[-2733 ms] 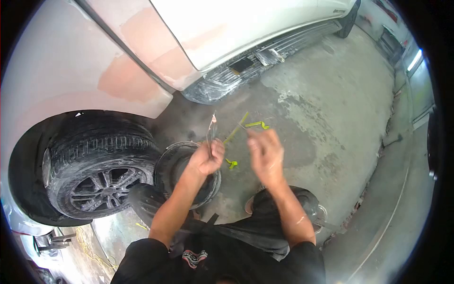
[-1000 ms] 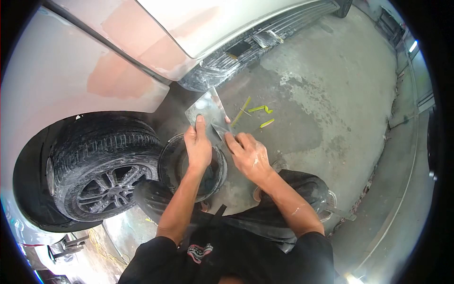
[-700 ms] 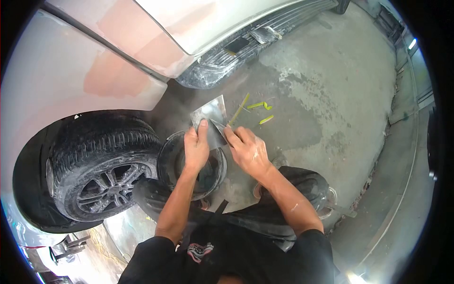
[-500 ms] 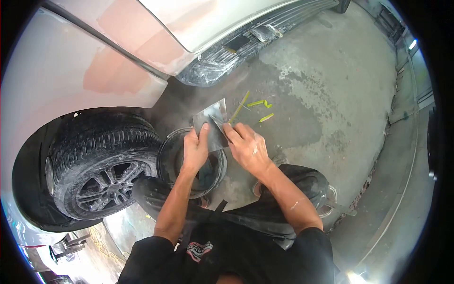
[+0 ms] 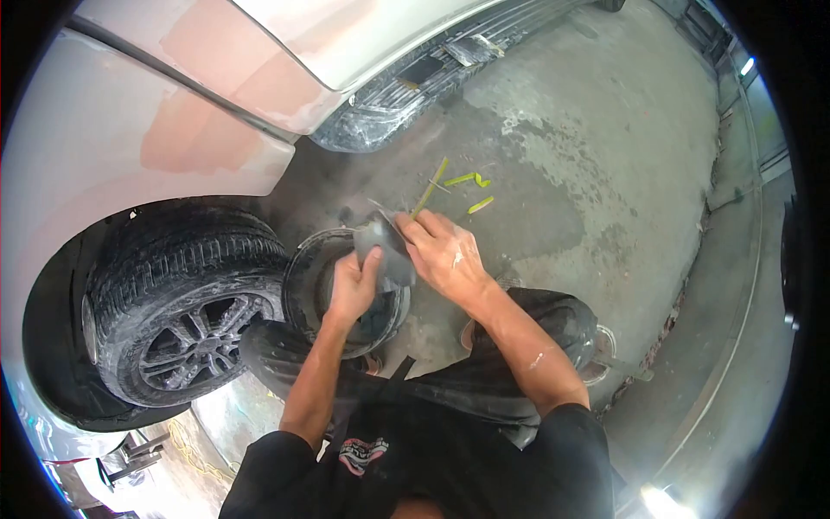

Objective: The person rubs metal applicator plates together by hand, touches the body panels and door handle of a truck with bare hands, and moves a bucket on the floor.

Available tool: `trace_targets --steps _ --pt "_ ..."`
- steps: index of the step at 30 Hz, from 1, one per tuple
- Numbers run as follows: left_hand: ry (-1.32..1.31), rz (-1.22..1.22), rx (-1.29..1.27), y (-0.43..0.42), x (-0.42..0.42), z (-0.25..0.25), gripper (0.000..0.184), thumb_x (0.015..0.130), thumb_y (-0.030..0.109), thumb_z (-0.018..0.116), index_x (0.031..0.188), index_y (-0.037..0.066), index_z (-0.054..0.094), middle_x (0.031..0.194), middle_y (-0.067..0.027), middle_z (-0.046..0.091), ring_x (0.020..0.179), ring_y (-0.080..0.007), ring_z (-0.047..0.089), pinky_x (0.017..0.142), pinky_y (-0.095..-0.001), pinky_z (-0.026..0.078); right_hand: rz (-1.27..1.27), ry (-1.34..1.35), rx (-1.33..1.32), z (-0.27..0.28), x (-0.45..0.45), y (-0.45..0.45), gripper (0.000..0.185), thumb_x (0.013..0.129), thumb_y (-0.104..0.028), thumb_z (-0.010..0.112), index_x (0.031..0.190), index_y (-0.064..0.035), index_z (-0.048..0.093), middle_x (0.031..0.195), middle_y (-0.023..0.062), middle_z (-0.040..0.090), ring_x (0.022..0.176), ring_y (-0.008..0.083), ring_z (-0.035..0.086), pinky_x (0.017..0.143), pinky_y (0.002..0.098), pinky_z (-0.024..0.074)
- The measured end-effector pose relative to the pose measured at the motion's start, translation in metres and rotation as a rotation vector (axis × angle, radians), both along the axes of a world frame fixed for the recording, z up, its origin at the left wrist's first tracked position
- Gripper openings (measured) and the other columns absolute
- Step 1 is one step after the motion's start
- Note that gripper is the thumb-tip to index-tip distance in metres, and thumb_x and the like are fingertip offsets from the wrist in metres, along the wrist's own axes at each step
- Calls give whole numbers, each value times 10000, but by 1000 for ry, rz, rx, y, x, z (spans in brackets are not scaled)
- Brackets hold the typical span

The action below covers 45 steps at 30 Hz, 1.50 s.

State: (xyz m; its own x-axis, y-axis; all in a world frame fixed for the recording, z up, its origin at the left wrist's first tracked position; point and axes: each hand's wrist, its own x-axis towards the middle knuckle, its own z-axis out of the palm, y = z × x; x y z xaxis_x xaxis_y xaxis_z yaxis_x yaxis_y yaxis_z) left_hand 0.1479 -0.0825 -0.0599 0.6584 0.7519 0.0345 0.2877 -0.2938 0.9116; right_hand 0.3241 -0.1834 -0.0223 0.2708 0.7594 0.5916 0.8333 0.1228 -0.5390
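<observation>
My left hand (image 5: 353, 285) grips a flat grey metal plate (image 5: 380, 249), thumb on its face, above the rim of a black bucket (image 5: 296, 298). At the plate's upper right, my right hand (image 5: 439, 251) pinches a thin scraper (image 5: 383, 211), mostly seen edge-on and partly hidden by the fingers. The scraper's blade lies over or against the plate; exact contact is unclear. White smears mark the back of my right hand. Dark water or a dark sheet shows inside the bucket, which I cannot tell apart.
A dusty wheel (image 5: 203, 337) stands left of the bucket under a car body (image 5: 199, 130) with pinkish patches. A side step (image 5: 372, 121) runs to the upper right. Yellow-green strips (image 5: 467, 179) lie on the concrete floor (image 5: 622, 173). A wall (image 5: 735, 285) borders the right side.
Both hands have come together since the earliest frame. The plate, first seen edge-on, turned face-up and now tilts lower, nearer the bucket. The scraper has moved over the plate's upper part.
</observation>
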Motion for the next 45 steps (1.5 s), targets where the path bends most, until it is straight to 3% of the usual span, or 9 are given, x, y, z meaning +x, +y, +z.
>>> trace_targets --steps 4,9,17,18,24,29,33,38,45 --pt "-13 -8 -200 -20 -8 -25 344 1061 281 526 1085 -35 659 913 -11 658 871 -82 545 816 -285 479 -55 -1 42 11 19 4 349 844 -27 684 1188 -61 641 873 110 610 770 336 641 676 432 538" --pt "-493 186 -649 4 2 -13 308 1014 210 537 1179 -21 659 1068 4 668 984 -79 563 889 -280 468 -146 -86 31 12 22 -3 378 828 -28 685 1202 -66 643 872 104 602 778 321 648 638 410 541" --pt "-195 -15 79 5 46 3 162 967 100 581 1033 -32 647 867 -79 705 797 -131 613 746 -316 502 -41 -159 9 -13 3 -16 432 770 -74 712 1189 -41 611 1022 96 654 785 265 661 614 366 580" --pt "-151 -21 103 5 47 -1 165 967 100 584 1042 -34 644 877 -103 705 801 -147 623 751 -323 506 -30 -78 40 -13 6 -16 498 730 -17 724 1214 -49 613 895 74 587 788 282 634 617 395 545" --pt "-37 -75 139 -8 31 -14 224 963 103 596 1139 -32 629 949 -175 699 841 -217 658 795 -336 513 -90 89 47 -8 23 -6 273 849 -19 685 1120 -36 648 837 130 589 728 328 641 630 417 528" --pt "86 -191 84 -8 5 -13 280 965 96 593 1204 -49 609 993 -161 700 887 -185 639 830 -324 502 -161 245 60 -3 37 -4 197 923 -123 644 1093 -23 647 914 172 660 815 395 666 712 452 546" --pt "-12 1 -11 -23 3 -2 273 968 93 600 1195 -57 615 1022 -171 697 929 -213 646 855 -335 500 -322 581 116 2 53 -1 239 987 -189 583 1091 19 638 919 224 673 804 416 674 730 447 523" --pt "-2 73 342 -44 17 17 285 975 104 606 1185 -89 611 1082 -242 675 989 -343 673 890 -385 509 -436 838 101 -1 64 -4 369 1048 -298 474 1057 44 613 850 141 640 787 243 579 772 376 471" --pt "-40 94 302 -44 26 19 291 988 100 576 1213 -83 601 1078 -252 668 1023 -368 668 928 -394 500 -463 941 144 18 69 -17 360 1055 -287 462 1038 47 596 868 147 652 779 221 553 758 379 468"
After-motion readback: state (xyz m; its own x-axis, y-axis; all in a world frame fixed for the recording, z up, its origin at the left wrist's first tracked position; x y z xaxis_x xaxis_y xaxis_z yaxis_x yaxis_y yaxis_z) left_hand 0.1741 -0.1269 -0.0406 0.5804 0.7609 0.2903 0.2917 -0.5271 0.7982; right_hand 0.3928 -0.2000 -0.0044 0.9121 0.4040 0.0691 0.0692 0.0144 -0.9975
